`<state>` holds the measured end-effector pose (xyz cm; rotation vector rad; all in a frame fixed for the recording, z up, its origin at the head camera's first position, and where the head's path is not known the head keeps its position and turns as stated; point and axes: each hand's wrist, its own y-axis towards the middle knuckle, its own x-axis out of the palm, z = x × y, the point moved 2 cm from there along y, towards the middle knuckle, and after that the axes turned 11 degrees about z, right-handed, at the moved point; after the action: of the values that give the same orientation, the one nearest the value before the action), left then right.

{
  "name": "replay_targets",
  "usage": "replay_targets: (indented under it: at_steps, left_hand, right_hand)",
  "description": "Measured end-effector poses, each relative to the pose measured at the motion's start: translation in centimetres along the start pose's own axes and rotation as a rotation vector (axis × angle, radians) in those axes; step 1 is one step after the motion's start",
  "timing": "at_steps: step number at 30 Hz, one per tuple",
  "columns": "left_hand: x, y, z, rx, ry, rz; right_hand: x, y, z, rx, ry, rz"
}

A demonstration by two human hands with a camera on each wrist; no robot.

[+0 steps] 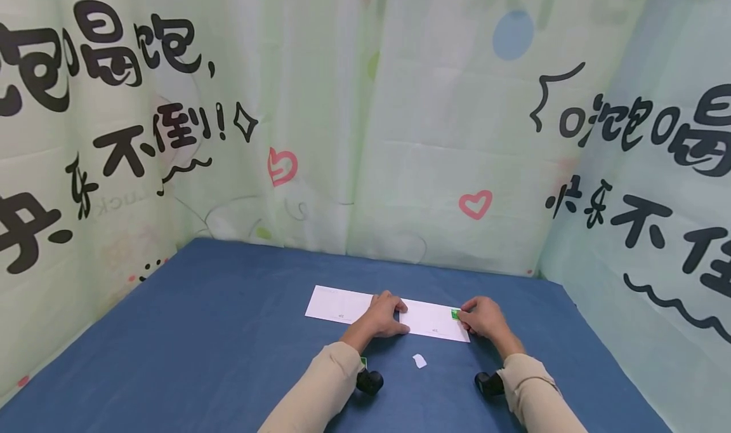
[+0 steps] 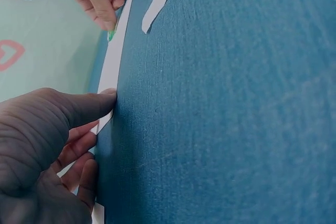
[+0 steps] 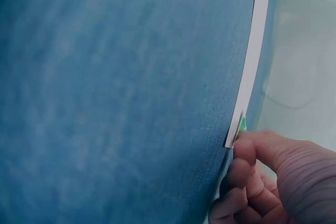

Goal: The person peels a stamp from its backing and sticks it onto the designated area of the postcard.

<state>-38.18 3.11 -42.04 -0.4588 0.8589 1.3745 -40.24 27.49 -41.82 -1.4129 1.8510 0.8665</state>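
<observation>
A white envelope lies flat on the blue cloth, with small print near its lower edge. My left hand holds its left end, the thumb at the near edge and the other fingers towards the far side. At the envelope's right end, my right hand pinches a small green stamp between thumb and fingertips, right at the paper. In the right wrist view the stamp shows just beyond the fingertips, partly hidden by them. The left hand partly covers a second white envelope to its left.
A small white paper scrap lies on the blue cloth nearer to me, between the forearms. A bit of green shows beside the left sleeve. Printed curtains stand behind and at both sides of the table.
</observation>
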Motion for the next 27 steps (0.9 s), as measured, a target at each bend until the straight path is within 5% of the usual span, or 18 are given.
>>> replay_targets:
  at_steps: [13, 27]
  left_hand:
    - [0.3, 0.1, -0.1, -0.007, 0.001, 0.001]
    - [0.2, -0.1, -0.1, -0.01, -0.019, -0.006]
  right_hand:
    - [-1.2, -0.7, -1.6, -0.143, -0.094, 0.1]
    - [-1.5, -2.1, -2.8, -0.324, -0.117, -0.039]
